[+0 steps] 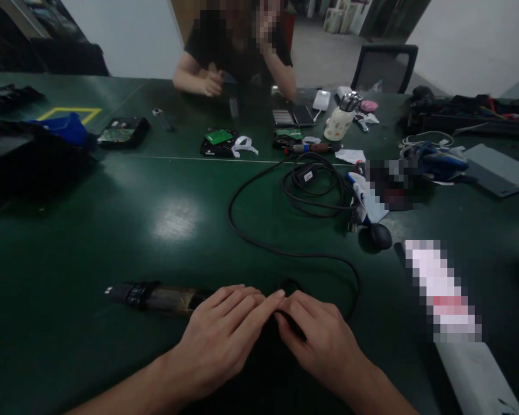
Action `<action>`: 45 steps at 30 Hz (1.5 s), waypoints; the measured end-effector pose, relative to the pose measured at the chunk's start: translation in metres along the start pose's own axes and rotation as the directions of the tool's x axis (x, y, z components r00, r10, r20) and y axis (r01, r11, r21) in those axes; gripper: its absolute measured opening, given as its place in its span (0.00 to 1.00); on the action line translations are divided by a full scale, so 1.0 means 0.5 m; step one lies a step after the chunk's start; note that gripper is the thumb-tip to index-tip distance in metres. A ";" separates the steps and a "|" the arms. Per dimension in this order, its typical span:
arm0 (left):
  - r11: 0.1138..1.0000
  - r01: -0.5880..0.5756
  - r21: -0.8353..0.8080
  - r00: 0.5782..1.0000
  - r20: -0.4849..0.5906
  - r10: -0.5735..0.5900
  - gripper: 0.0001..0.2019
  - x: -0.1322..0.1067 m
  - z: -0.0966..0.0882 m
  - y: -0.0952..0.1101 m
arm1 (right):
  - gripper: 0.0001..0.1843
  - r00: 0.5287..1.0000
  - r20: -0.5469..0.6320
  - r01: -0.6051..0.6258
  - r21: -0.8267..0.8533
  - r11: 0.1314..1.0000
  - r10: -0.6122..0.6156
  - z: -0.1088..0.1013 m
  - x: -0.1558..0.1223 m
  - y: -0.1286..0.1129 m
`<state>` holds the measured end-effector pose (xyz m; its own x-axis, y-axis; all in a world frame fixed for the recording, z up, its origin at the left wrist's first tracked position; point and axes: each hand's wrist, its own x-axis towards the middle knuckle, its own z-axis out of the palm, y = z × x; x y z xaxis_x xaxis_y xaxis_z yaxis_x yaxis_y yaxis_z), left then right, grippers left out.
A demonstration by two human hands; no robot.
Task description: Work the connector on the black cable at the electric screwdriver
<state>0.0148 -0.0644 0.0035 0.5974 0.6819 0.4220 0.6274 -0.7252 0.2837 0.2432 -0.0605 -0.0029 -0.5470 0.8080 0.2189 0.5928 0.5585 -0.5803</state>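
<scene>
An electric screwdriver [168,300] with a dark body lies sideways on the green table, its bit pointing left. My left hand [227,331] is closed over its rear end, palm down, hiding that part. My right hand [322,331] is closed at the tail of the tool, thumb and fingers pinching the black cable [294,254] where it meets the screwdriver. The fingertips of both hands meet, so the exact joint is hidden. From there the cable bends up on the right and runs back to a loose coil.
Opposite sits a person [237,57] in a dark top. Open hard drives [125,132] and green circuit boards [219,136] lie along the far side. A decorated cup [339,122] holds several tools. A black rubber bulb [375,236] and a long white box [476,369] are at right.
</scene>
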 end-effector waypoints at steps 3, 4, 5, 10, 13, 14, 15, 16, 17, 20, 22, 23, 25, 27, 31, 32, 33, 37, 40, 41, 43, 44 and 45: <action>1.000 0.009 -0.006 1.000 -0.018 -0.010 0.28 0.003 0.001 -0.001 | 0.07 1.000 -0.006 0.003 0.009 1.000 -0.003 0.000 0.002 0.001; 1.000 0.005 -0.019 1.000 -0.017 -0.005 0.28 0.004 0.000 -0.001 | 0.07 1.000 -0.007 0.005 0.011 1.000 -0.005 -0.001 0.002 0.001; 1.000 -0.001 -0.031 1.000 -0.016 0.000 0.28 0.006 -0.001 -0.001 | 0.07 1.000 -0.007 0.006 0.012 1.000 -0.006 -0.001 0.003 0.001; 0.999 -0.017 -0.030 1.000 -0.021 0.017 0.27 0.006 0.002 -0.003 | 0.07 1.000 -0.011 0.002 -0.001 1.000 -0.002 -0.002 0.004 0.000; 1.000 -0.005 -0.028 0.999 -0.036 0.004 0.27 0.005 0.005 -0.003 | 0.07 1.000 -0.008 0.002 0.006 1.000 -0.002 -0.003 0.003 0.000; 0.999 -0.002 -0.036 0.999 -0.037 0.001 0.27 0.005 0.005 -0.002 | 0.07 1.000 -0.010 0.003 0.009 1.000 -0.003 -0.003 0.003 0.000; 0.999 -0.003 -0.046 0.999 -0.039 0.001 0.27 0.005 0.005 -0.001 | 0.07 1.000 -0.014 0.004 0.010 1.000 -0.004 -0.004 0.003 0.000; 0.998 -0.006 -0.055 0.999 -0.042 0.004 0.27 0.005 0.005 -0.001 | 0.07 1.000 -0.019 0.004 0.008 1.000 -0.004 -0.004 0.003 0.000; 0.998 -0.009 -0.064 0.999 -0.042 0.006 0.27 0.005 0.005 0.000 | 0.07 1.000 -0.022 0.005 0.007 1.000 -0.005 -0.004 0.003 0.000; 0.997 -0.010 -0.074 0.999 -0.036 0.007 0.28 0.003 0.006 -0.002 | 0.07 1.000 -0.029 0.006 -0.002 1.000 -0.006 -0.002 0.002 0.000; 0.998 0.002 -0.068 0.999 -0.038 -0.005 0.28 0.003 0.007 -0.002 | 0.07 0.999 -0.033 0.004 -0.008 1.000 -0.004 0.000 0.001 0.000; 0.998 0.008 -0.064 0.999 -0.041 -0.011 0.28 0.003 0.006 -0.002 | 0.07 0.999 -0.033 0.005 -0.006 1.000 -0.005 0.001 0.001 0.000; 0.998 0.016 -0.062 0.999 -0.028 -0.018 0.28 0.005 0.003 -0.001 | 0.08 0.999 -0.034 0.007 0.000 1.000 -0.007 0.002 0.001 0.000; 0.997 0.018 -0.072 1.000 0.001 -0.018 0.28 0.005 -0.001 0.000 | 0.08 0.999 -0.033 0.008 0.004 1.000 -0.008 0.001 0.002 0.000; 0.998 0.001 -0.063 1.000 -0.001 -0.001 0.27 0.003 -0.001 -0.004 | 0.07 1.000 -0.029 0.005 -0.004 1.000 -0.005 -0.001 0.002 -0.001; 0.998 0.001 -0.057 1.000 -0.008 -0.001 0.27 0.002 0.001 -0.005 | 0.07 1.000 -0.031 0.005 -0.005 1.000 -0.006 -0.001 0.002 -0.001; 0.999 0.001 -0.051 1.000 -0.016 -0.002 0.27 0.002 0.002 -0.005 | 0.06 0.999 -0.034 0.005 -0.004 1.000 -0.005 0.000 0.001 -0.001; 0.999 0.017 -0.040 1.000 -0.013 -0.017 0.27 0.008 0.001 -0.002 | 0.06 0.999 -0.034 -0.005 0.012 1.000 0.005 0.003 -0.001 0.001; 0.998 0.018 -0.057 1.000 0.005 -0.018 0.26 0.012 -0.003 0.000 | 0.07 0.999 -0.032 -0.002 0.020 1.000 0.002 0.005 -0.002 0.002; 0.998 0.012 -0.061 1.000 0.005 -0.012 0.26 0.012 -0.003 -0.001 | 0.07 0.999 -0.033 0.002 0.022 1.000 -0.002 0.004 -0.001 0.002; 0.999 0.000 -0.053 1.000 -0.002 0.000 0.26 0.011 -0.002 -0.002 | 0.07 0.999 -0.034 0.005 0.018 1.000 -0.005 0.003 0.000 0.001; 0.999 -0.004 -0.043 1.000 -0.012 0.003 0.26 0.010 -0.002 -0.003 | 0.07 0.999 -0.037 0.005 0.012 1.000 -0.005 0.002 0.001 0.000; 0.999 -0.004 -0.033 1.000 -0.021 0.003 0.26 0.009 -0.001 -0.004 | 0.08 0.999 -0.040 0.004 0.004 1.000 -0.004 0.000 0.002 -0.001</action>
<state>0.0161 -0.0600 0.0055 0.5888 0.6773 0.4411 0.6080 -0.7307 0.3105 0.2424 -0.0599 -0.0026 -0.5249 0.8128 0.2526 0.5883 0.5609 -0.5824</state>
